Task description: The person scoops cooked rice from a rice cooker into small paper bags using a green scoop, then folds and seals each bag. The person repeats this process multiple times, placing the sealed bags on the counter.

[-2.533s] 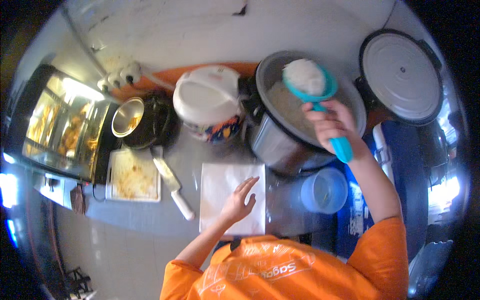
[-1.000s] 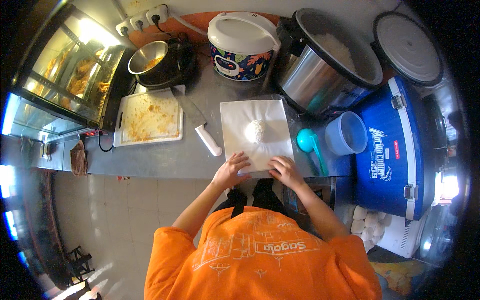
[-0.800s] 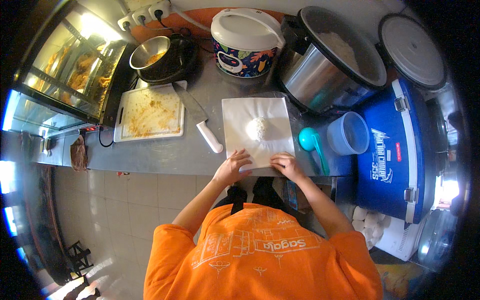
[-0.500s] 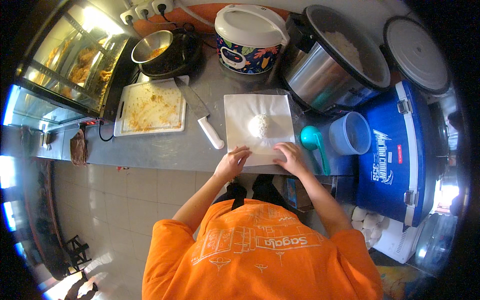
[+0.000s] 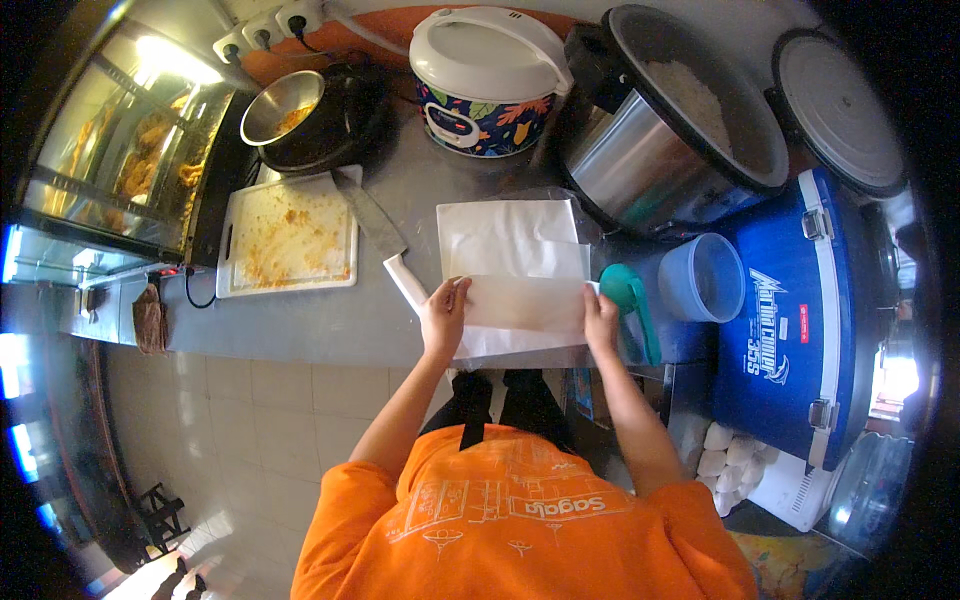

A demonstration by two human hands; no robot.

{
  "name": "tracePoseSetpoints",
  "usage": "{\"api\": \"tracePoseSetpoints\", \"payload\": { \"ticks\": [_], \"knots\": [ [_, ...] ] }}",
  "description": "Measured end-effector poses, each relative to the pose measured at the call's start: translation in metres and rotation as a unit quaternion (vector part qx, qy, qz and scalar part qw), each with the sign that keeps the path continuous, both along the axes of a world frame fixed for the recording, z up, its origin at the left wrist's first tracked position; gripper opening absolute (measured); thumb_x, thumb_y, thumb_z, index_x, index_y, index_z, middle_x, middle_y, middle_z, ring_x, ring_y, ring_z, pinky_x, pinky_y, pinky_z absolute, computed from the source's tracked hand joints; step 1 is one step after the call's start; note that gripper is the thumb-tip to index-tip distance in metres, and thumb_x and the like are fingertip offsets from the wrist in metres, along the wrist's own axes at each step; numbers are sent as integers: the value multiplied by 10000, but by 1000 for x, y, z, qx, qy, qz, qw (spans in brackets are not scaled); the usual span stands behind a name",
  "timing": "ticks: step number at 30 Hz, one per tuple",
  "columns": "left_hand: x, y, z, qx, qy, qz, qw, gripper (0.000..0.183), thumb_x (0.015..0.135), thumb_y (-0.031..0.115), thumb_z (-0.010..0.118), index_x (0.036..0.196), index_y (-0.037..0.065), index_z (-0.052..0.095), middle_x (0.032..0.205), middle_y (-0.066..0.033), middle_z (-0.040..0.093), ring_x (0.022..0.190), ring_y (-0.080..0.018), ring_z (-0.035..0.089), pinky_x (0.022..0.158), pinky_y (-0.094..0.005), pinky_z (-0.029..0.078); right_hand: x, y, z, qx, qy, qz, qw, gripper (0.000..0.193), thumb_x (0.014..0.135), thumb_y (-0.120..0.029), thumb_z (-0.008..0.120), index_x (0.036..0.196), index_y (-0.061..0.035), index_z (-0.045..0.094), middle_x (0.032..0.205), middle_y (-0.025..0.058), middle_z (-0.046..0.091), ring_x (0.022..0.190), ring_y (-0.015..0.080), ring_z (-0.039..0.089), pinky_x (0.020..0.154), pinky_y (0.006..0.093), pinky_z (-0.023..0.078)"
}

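Observation:
White wrapping paper [image 5: 505, 235] lies on the metal counter before me. Its near part is lifted into a flap [image 5: 525, 303], pinched at the left edge by my left hand [image 5: 444, 315] and at the right edge by my right hand [image 5: 601, 320]. The mound of rice is out of sight, apparently behind the flap. A kitchen knife [image 5: 405, 284] lies just left of my left hand, its white handle partly behind that hand and its blade pointing away. Beside my right hand rests a turquoise scoop [image 5: 628, 290] with a long handle.
At left are a white cutting board [image 5: 290, 230] with crumbs, a metal bowl [image 5: 283, 107] and a lit food display case [image 5: 140, 160]. Behind the paper stand a patterned rice cooker [image 5: 487, 90] and a large rice pot [image 5: 640, 150]. A clear tub [image 5: 700, 278] and blue cooler [image 5: 780, 320] are at right.
Both hands have gripped the paper's near edge and raised it. The rice mound, visible before, is now hidden. The view has shifted slightly.

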State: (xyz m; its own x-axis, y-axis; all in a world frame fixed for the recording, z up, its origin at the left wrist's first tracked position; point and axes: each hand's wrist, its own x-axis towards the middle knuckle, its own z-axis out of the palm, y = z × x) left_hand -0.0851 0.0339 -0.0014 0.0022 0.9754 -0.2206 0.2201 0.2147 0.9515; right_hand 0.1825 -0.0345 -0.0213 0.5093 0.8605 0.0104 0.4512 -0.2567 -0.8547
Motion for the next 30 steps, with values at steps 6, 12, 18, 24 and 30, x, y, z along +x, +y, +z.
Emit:
{"api": "tracePoseSetpoints", "payload": {
  "ticks": [6, 12, 18, 24, 30],
  "knots": [
    [17, 17, -1, 91, 489, -179, 849, 477, 902, 125, 526, 1369, 102, 435, 963, -122, 642, 882, -271, 630, 708, -407, 493, -14, 5, 10, -117, -289, 48, 949, 226, 893, -310, 631, 920, -93, 576, 817, 134, 652, 750, 353, 636, 567, 468, 471],
    [33, -16, 26, 321, 453, -269, 787, 591, 850, 112, 518, 1418, 33, 376, 1442, -139, 402, 1359, -311, 355, 1111, -485, 285, -2, 100, 38, 56, -293, 276, 914, 613, 638, -239, 845, 1125, -109, 495, 1131, 86, 585, 1098, 346, 513, 930, 452, 397],
    [64, -52, 27, 263, 381, -399, 792, 778, 843, 359, 602, 1474, 44, 273, 1550, -124, 240, 1440, -251, 212, 1168, -460, 174, -11, 162, 35, -249, -388, 420, 782, 631, 502, -322, 883, 1021, -118, 588, 1132, 88, 619, 1120, 289, 526, 904, 459, 394],
    [72, -41, 20, 263, 385, -358, 809, 834, 788, 354, 647, 1462, 29, 280, 1500, -150, 304, 1419, -263, 244, 1169, -471, 172, -16, 153, 61, -246, -262, 483, 798, 254, 688, -179, 736, 919, -90, 679, 1009, 106, 666, 1017, 271, 607, 872, 398, 455],
    [65, -23, 22, 231, 292, -309, 875, 659, 770, 161, 622, 1381, 41, 407, 1331, -116, 458, 1276, -250, 400, 1069, -458, 314, -37, 46, 63, 46, -436, 377, 816, 250, 840, -146, 535, 1040, -35, 638, 902, 86, 636, 924, 247, 602, 848, 405, 432]
  ]
}}
